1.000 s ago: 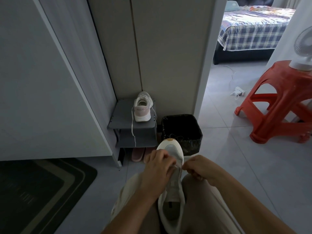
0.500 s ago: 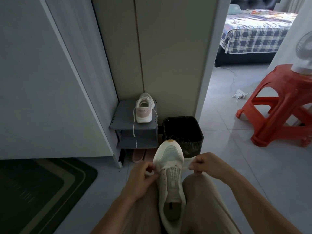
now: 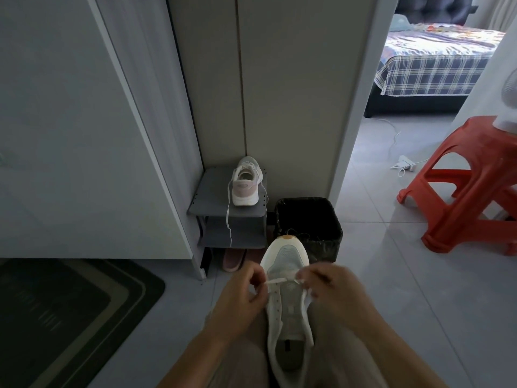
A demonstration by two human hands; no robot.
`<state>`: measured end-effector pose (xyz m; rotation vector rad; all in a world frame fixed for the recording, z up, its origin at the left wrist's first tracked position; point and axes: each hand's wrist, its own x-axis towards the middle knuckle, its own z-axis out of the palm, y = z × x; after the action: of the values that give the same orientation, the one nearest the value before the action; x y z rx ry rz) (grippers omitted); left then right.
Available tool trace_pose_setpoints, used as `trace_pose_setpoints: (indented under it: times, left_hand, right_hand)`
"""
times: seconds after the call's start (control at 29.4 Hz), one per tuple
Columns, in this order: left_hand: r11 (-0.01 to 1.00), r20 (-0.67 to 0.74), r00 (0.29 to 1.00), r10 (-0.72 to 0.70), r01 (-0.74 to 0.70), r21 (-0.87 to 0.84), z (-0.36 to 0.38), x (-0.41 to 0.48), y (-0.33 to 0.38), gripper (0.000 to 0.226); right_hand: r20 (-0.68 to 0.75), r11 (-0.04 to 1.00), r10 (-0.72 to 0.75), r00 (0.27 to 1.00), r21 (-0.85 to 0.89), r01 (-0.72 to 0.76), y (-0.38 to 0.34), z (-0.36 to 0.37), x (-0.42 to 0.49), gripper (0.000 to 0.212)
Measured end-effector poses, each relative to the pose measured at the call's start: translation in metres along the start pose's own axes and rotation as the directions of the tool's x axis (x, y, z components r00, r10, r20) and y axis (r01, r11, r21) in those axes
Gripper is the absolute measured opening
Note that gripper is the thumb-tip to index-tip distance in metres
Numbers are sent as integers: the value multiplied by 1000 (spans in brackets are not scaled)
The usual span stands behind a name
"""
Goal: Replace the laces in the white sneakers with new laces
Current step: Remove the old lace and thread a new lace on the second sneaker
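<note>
While the white sneaker (image 3: 288,309) lies in the person's lap between the thighs, toe pointing far toward the bin (image 3: 307,219), a white lace (image 3: 277,281) crosses only the eyelet row nearest the toe, and every eyelet nearer looks bare. The left hand (image 3: 240,298) pinches the lace on the left of the shoe with curled fingers, and the right hand (image 3: 333,289) pinches it on the right; how much lace each holds cannot be told. The likely fault is uneven ends: a harder pull from one side would drag the lace through and leave the other end short, or out of its eyelet. A flat lace could also twist under the tongue if fed carelessly. Nothing clamps the shoe, so a sharp tug might roll it off the lap toward the open bin just beyond the toe. The second sneaker (image 3: 247,182) stands heel-near on the grey shoe rack (image 3: 212,197), its lace dangling over the shelf edge. Pink slippers (image 3: 233,259) sit under the rack, a dark mat (image 3: 70,312) lies near left, and a red stool (image 3: 475,191) stands well apart on the right; none blocks the hands.
</note>
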<state>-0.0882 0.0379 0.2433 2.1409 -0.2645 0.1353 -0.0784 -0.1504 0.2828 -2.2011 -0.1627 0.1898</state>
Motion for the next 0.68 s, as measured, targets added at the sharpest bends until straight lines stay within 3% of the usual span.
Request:
trace_pose_setpoints:
  times: [0.07, 0.1, 0.14, 0.2, 0.24, 0.27, 0.51, 0.58, 0.68]
  left_hand:
    - [995, 52, 998, -21, 25, -93, -8, -9, 12, 16]
    - [993, 63, 998, -26, 33, -112, -12, -14, 17, 13]
    - [992, 65, 997, -43, 50, -114, -16, -21, 20, 12]
    - [990, 74, 994, -83, 91, -112, -26, -32, 23, 16]
    - [989, 94, 990, -101, 110, -103, -31, -36, 23, 17]
    - [987, 121, 984, -128, 139, -86, -37, -39, 22, 17]
    - [937, 249, 909, -333, 348, -16, -72, -38, 12, 8]
    - [936, 234, 909, -344, 353, 5, -71, -37, 15, 7]
    - [954, 168, 939, -299, 300, 22, -71, -34, 25, 7]
  right_hand:
    - [244, 959, 101, 965, 235, -160, -23, 21, -15, 19]
    - [330, 852, 166, 929, 426, -303, -29, 31, -20, 25]
    - [387, 654, 210, 898, 627, -423, -32, 40, -22, 26]
    - [431, 265, 259, 864, 829, -493, -32, 56, -23, 16]
    - [427, 184, 268, 864, 857, -481, -31, 63, -23, 11]
    - [417, 168, 271, 868, 867, -469, -32, 67, -24, 12]
    - [420, 323, 294, 859, 802, -502, -29, 77, -26, 15]
    - [367, 518, 244, 898, 733, -440, -35, 77, -28, 16]
    - [90, 863, 78, 993, 492, -112, -40, 76, -30, 5]
